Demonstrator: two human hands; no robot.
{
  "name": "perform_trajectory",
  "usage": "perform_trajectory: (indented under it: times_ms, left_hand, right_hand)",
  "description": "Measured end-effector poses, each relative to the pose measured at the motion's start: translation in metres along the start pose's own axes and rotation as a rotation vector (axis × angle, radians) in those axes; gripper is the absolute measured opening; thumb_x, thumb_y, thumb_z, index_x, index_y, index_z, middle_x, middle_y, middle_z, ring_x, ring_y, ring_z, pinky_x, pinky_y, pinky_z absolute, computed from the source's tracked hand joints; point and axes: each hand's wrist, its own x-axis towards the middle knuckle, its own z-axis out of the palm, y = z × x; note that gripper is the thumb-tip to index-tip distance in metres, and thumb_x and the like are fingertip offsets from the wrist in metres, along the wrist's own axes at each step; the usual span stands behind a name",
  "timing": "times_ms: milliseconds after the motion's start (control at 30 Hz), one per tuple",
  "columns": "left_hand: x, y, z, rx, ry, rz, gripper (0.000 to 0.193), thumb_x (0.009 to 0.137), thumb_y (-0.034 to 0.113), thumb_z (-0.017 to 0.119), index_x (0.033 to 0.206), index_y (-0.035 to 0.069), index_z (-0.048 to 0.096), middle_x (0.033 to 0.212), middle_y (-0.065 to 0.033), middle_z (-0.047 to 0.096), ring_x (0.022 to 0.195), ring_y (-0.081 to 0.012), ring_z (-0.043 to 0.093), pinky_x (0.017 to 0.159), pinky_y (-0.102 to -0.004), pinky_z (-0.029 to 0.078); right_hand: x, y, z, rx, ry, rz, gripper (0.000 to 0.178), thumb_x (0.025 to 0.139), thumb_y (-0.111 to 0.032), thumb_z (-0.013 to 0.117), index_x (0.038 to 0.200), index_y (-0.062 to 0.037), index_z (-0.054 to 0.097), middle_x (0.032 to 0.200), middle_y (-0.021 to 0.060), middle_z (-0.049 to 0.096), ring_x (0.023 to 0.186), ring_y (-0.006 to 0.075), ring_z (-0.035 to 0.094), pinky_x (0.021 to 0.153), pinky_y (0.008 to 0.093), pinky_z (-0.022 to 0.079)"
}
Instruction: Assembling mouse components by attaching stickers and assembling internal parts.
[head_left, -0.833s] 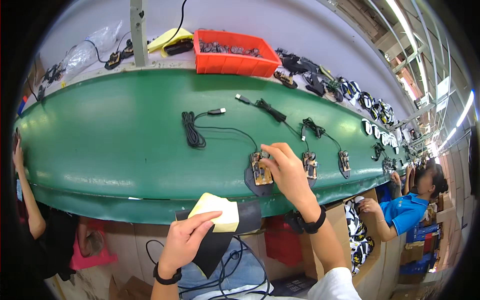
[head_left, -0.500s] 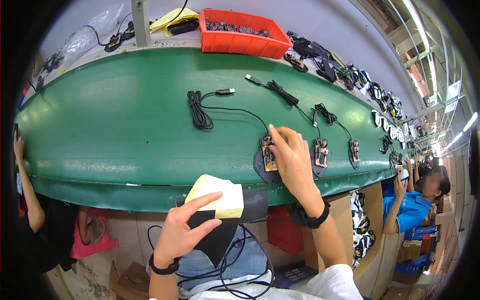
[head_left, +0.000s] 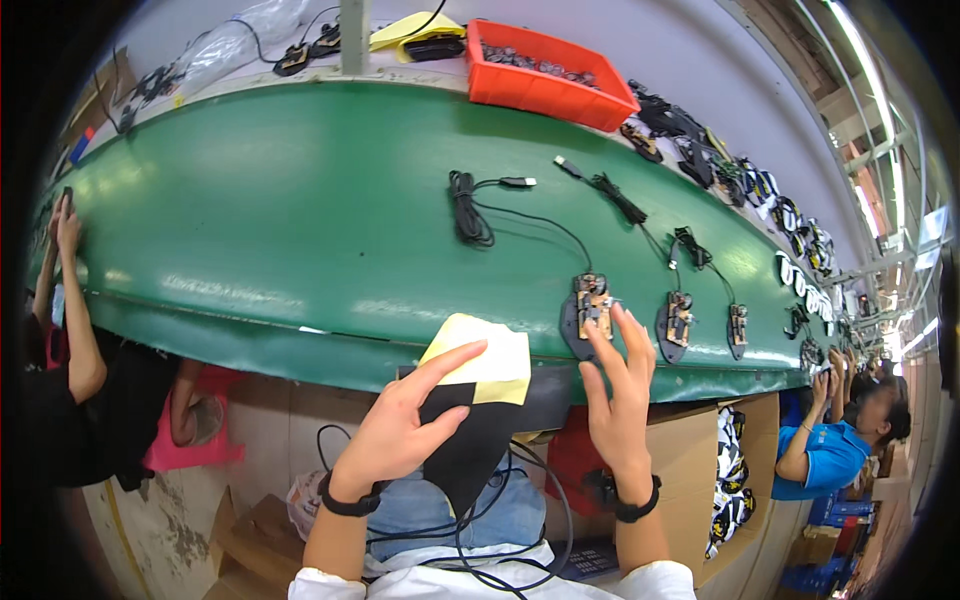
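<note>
My left hand [head_left: 398, 435] lies against a yellow sheet [head_left: 500, 360] and a black sheet [head_left: 462, 465] at the belt's near edge. Its index finger and thumb are stretched apart; the other fingers are hidden. My right hand [head_left: 622, 400] hovers beside the nearest computer-mouse base [head_left: 580, 320], fingers spread and holding nothing. Its fingertips overlap the base's lower right in view; whether they touch cannot be told. The base carries an open circuit board and a bundled black USB cable [head_left: 467, 212]. Two similar mouse bases [head_left: 677, 325] [head_left: 738, 335] with cables lie further right.
A red bin [head_left: 545, 95] of small dark parts stands behind the green belt [head_left: 260, 220]. White shells [head_left: 800, 275] line the far right. A cardboard box [head_left: 680, 450] holds black-and-white parts. Co-workers sit at both ends. Loose black cable [head_left: 560, 480] crosses my lap.
My right hand has drawn back from the nearest mouse base, toward me, and its fingers have spread. The whole view has shifted. My left hand stays at the yellow sheet.
</note>
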Motion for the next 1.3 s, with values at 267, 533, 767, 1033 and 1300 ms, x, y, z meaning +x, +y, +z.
perform_trajectory:
  times_ms: [267, 533, 767, 1033, 1300]
  left_hand:
    - [-0.004, -0.003, -0.002, -0.092, 0.020, -0.047, 0.074, 0.082, -0.012, 0.064, 0.152, -0.001, 0.045, 0.152, -0.0143, 0.050, 0.145, -0.0239, 0.042, 0.121, -0.0354, 0.029]
    - [-0.005, -0.001, -0.005, -0.139, -0.005, -0.075, 0.079, 0.079, -0.012, 0.067, 0.154, -0.002, 0.042, 0.154, -0.0151, 0.049, 0.145, -0.0239, 0.041, 0.121, -0.0351, 0.029]
    - [-0.007, -0.005, -0.010, -0.024, -0.041, -0.057, 0.081, 0.081, -0.007, 0.068, 0.156, 0.006, 0.040, 0.151, -0.0166, 0.053, 0.139, -0.0240, 0.051, 0.116, -0.0348, 0.037]
    - [-0.009, -0.008, -0.010, -0.059, 0.005, -0.086, 0.079, 0.079, -0.012, 0.068, 0.153, -0.002, 0.043, 0.155, -0.0161, 0.049, 0.147, -0.0248, 0.042, 0.120, -0.0351, 0.030]
    - [-0.009, -0.009, -0.014, -0.028, 0.014, -0.088, 0.082, 0.073, -0.015, 0.066, 0.152, -0.004, 0.044, 0.152, -0.0159, 0.051, 0.141, -0.0223, 0.047, 0.118, -0.0347, 0.033]
  right_hand:
    - [0.012, -0.065, 0.052, 0.137, 0.102, -0.363, 0.042, 0.071, -0.015, 0.083, 0.112, -0.0181, 0.077, 0.113, 0.0023, 0.063, 0.111, 0.0254, 0.056, 0.101, 0.0488, 0.044]
    - [0.003, -0.070, 0.062, 0.287, 0.184, -0.313, 0.028, 0.069, -0.013, 0.082, 0.096, -0.0149, 0.075, 0.105, -0.0003, 0.065, 0.105, 0.0219, 0.058, 0.097, 0.0451, 0.045]
    - [-0.014, -0.052, 0.040, 0.763, -0.029, -0.155, 0.017, 0.082, -0.006, 0.078, 0.095, -0.0110, 0.068, 0.112, 0.0045, 0.069, 0.115, 0.0268, 0.060, 0.111, 0.0534, 0.036]
    - [0.028, 0.023, 0.000, 0.814, 0.131, 0.439, 0.041, 0.100, 0.000, 0.061, 0.137, -0.0030, 0.045, 0.093, 0.0048, 0.062, 0.084, 0.0095, 0.059, 0.070, 0.0224, 0.049]
    - [0.045, 0.052, 0.012, 0.643, -0.020, 0.517, 0.060, 0.097, -0.003, 0.065, 0.149, -0.0029, 0.035, 0.088, 0.0059, 0.065, 0.072, 0.0077, 0.058, 0.067, 0.0236, 0.047]
